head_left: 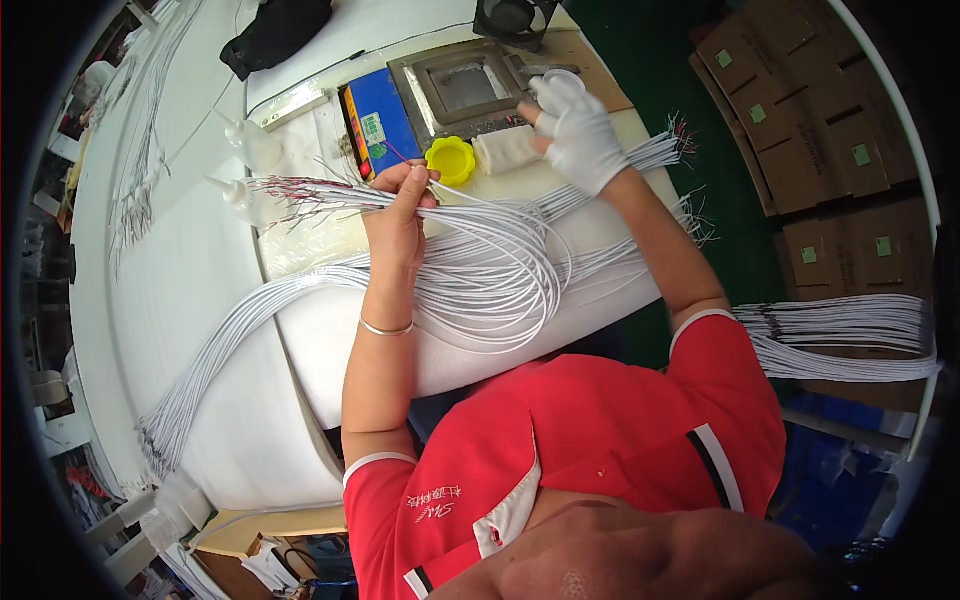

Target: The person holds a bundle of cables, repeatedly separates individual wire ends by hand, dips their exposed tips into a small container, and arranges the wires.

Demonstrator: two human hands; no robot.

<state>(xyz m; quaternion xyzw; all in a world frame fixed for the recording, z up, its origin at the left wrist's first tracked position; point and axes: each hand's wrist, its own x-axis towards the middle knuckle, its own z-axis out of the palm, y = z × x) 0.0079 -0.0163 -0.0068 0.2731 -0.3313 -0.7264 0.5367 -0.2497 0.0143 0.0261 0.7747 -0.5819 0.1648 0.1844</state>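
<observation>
My left hand (400, 215) is closed round a bundle of thin white cables (490, 265), near their stripped ends. Those ends (310, 192) fan out to the left, with red and dark inner wires showing. The rest of the bundle bends back in a wide loop on the right. My right hand (582, 140), in a white glove with bare fingertips, is raised with its fingers apart, slightly blurred. It hovers beside a white cloth-like roll (505, 150) and a small round white dish (560, 88). Just beyond my left fingers sits a yellow scalloped dish (451, 160).
A blue box-shaped unit (385, 115) adjoins a metal pot with a square rim (470, 85). White squeeze bottles (250, 145) stand at left. A black fan (515, 18) is at the back. More cables (230, 335) cross the padded table; cartons (800, 110) are stacked at right.
</observation>
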